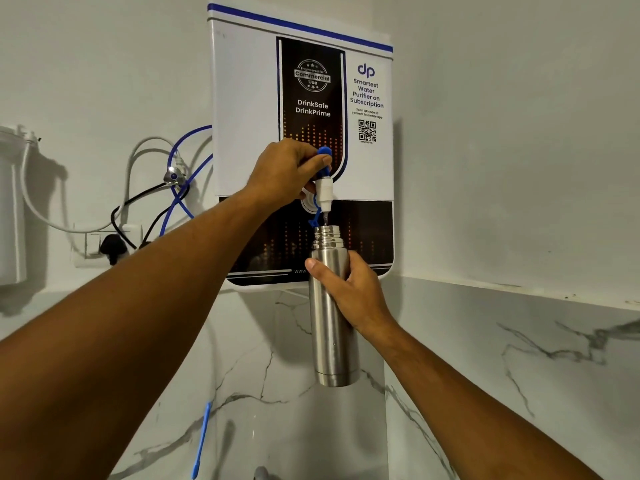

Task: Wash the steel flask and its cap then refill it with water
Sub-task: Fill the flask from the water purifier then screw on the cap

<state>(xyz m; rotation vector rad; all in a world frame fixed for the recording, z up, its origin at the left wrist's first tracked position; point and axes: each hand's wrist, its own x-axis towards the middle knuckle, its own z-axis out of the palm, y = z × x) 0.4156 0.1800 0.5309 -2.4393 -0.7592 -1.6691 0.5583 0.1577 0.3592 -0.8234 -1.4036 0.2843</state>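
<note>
I'm on the refill: my left hand point(285, 169) pinches the tap point(323, 171) lever, my right hand point(349, 292) grips the flask point(330, 337) under the spout, so next I should release once full.

Both forearms bare right to the frame edge; left hand point(284, 171) and right hand point(353, 289) bare, thumbnail short.

Soft indoor light, dim and grey, shadows to the right of the water purifier point(242, 98) and filter canister point(10, 209), shine on the steel flask point(329, 334), edges bent, left side blurry.
</note>
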